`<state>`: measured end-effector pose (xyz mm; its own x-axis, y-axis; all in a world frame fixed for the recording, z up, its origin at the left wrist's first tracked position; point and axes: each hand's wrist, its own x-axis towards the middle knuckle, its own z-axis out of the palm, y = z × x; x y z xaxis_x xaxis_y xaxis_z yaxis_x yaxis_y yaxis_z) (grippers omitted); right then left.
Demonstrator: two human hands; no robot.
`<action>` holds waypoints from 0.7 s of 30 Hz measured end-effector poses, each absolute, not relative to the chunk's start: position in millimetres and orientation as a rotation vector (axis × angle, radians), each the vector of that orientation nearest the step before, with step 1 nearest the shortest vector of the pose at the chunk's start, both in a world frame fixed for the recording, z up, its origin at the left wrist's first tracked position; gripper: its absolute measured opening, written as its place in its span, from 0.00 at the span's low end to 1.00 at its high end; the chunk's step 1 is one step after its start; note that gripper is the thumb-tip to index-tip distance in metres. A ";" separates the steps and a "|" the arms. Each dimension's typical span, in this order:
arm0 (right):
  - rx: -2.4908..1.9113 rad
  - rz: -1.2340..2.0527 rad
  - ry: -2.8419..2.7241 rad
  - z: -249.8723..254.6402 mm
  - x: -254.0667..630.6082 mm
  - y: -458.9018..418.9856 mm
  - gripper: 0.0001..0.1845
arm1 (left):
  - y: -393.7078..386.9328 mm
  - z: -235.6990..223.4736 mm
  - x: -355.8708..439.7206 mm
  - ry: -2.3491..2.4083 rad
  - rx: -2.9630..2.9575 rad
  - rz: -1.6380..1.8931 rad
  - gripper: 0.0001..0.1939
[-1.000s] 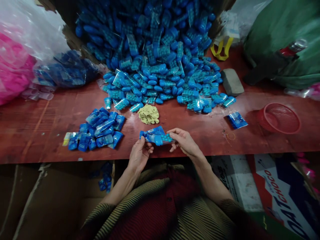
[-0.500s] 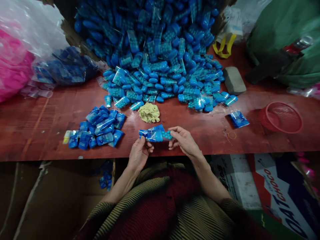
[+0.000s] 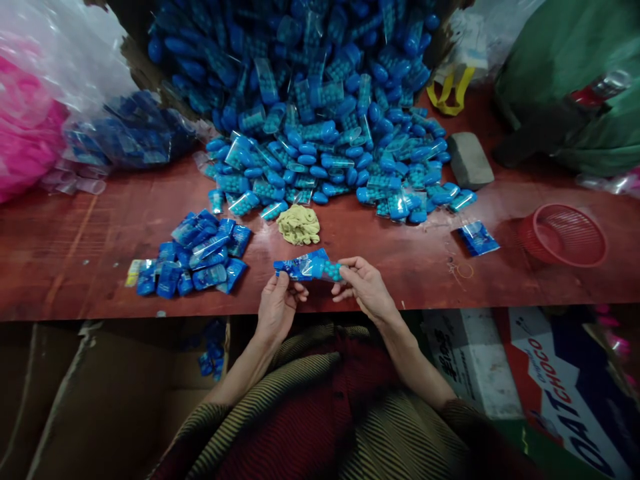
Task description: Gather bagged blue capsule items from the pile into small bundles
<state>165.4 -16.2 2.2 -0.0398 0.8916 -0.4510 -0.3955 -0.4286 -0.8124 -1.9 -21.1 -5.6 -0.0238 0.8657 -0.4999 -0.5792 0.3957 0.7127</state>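
Between my hands, near the table's front edge, a clear container of blue balls (image 3: 331, 270) sits partly inside a printed blue wrapper (image 3: 303, 267). My left hand (image 3: 280, 303) pinches the wrapper's left end between thumb and fingers. At the other end, my right hand (image 3: 367, 287) grips the container's right tip. A heap of similar wrapped pieces (image 3: 200, 257) lies to the left of my hands. Just beyond them rests a crumpled pale yellow lump (image 3: 299, 225). Farther back, a large pile of blue-capped containers (image 3: 320, 153) spills from a torn carton.
To the right stand a red plastic basket (image 3: 565, 237), a lone blue packet (image 3: 479, 238) and a grey block (image 3: 470, 160). Plastic bags with blue packets (image 3: 133, 130) lie at the left. Below the table edge is an open cardboard box (image 3: 120, 393).
Both hands stay in nearly the same place with the wrapper and container. My right hand has shifted very slightly; the container's exposed part looks a little shorter.
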 end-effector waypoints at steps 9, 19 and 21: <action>-1.209 1.620 -0.569 0.4 157.5 -22.3 0.18 | -18.9 -4.3 -1.3 1.111 0.225 1.187 0.16; -1.228 1.548 -0.575 -1.7 147.2 -36.3 0.17 | -15.5 -3.7 3.0 1.120 0.083 1.196 0.12; -1.239 1.534 -0.581 -1.3 147.7 -37.5 0.17 | -15.1 -4.0 3.2 1.114 0.072 1.186 0.11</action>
